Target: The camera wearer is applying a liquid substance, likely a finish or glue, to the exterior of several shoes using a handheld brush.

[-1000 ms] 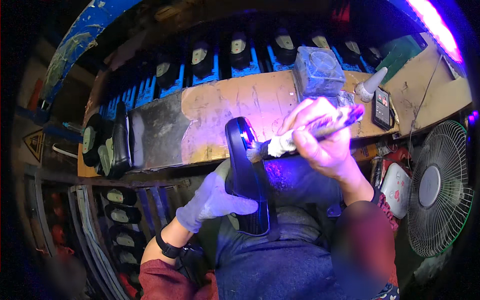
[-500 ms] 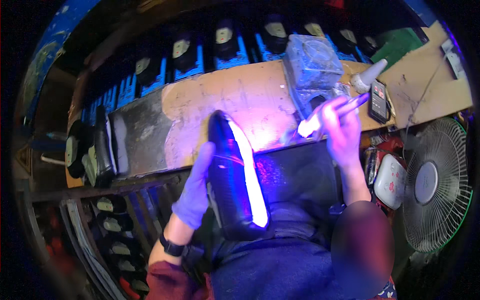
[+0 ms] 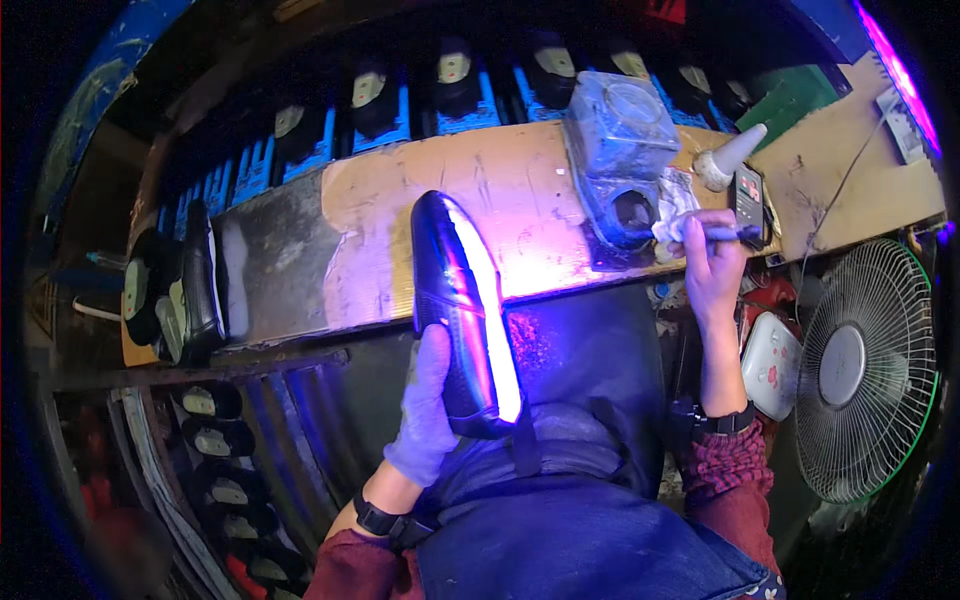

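Note:
A black shoe [image 3: 447, 290] stands on its heel end over my lap, a bright violet-white glowing band along its right edge. My left hand [image 3: 424, 390], in a pale glove, is closed around the shoe's lower left side. Bare and closed, my right hand [image 3: 714, 262] pinches a brush [image 3: 720, 233] with a whitish tip and a dark handle end. The brush lies almost level, its tip just right of the round opening of a smeared plastic container [image 3: 610, 215]. Whether the tip touches the crumpled whitish material beside it, I cannot tell.
A cloudy plastic box [image 3: 625, 125] sits behind the opening. A pale cone [image 3: 735, 155] and a black handheld device [image 3: 750, 205] lie right on the workbench [image 3: 380, 260]. Black shoes line blue racks [image 3: 465, 115] behind. A fan [image 3: 860, 370] stands right; more shoes [image 3: 205, 290] are left.
My right hand has moved right and a little nearer, and the brush tip has left the bench's front edge for the container's side. My left hand has tilted the shoe slightly and raised it.

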Available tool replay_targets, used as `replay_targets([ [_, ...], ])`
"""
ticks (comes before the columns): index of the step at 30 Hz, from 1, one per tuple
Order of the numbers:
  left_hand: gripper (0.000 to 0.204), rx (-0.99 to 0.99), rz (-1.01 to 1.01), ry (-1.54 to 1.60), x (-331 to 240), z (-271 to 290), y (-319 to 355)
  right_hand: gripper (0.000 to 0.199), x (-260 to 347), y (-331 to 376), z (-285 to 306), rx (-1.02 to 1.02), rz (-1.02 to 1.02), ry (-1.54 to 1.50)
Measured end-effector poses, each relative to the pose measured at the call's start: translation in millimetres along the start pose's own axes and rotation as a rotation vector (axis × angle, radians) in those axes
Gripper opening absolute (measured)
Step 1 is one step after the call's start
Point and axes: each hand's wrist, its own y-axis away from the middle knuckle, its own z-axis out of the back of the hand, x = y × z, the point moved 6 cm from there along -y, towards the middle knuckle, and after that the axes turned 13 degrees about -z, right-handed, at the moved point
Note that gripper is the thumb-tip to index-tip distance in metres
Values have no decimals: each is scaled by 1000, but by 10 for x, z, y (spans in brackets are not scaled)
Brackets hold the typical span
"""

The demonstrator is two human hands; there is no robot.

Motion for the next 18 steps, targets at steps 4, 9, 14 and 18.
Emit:
replay_targets([
  [4, 52, 14, -22, -74, 14, 8, 11, 9, 195, 318, -474, 268, -269, -337],
  [9, 52, 37, 19, -24, -35, -162, 40, 18, 720, 375, -1347, 586, -238, -192],
  [14, 49, -7, -5, -90, 3, -27, -2, 31, 768, -257, -1689, 319, -66, 20],
  [18, 47, -77, 5, -52, 46, 4, 28, 27, 817, -74, -1521, 270, -26, 27],
])
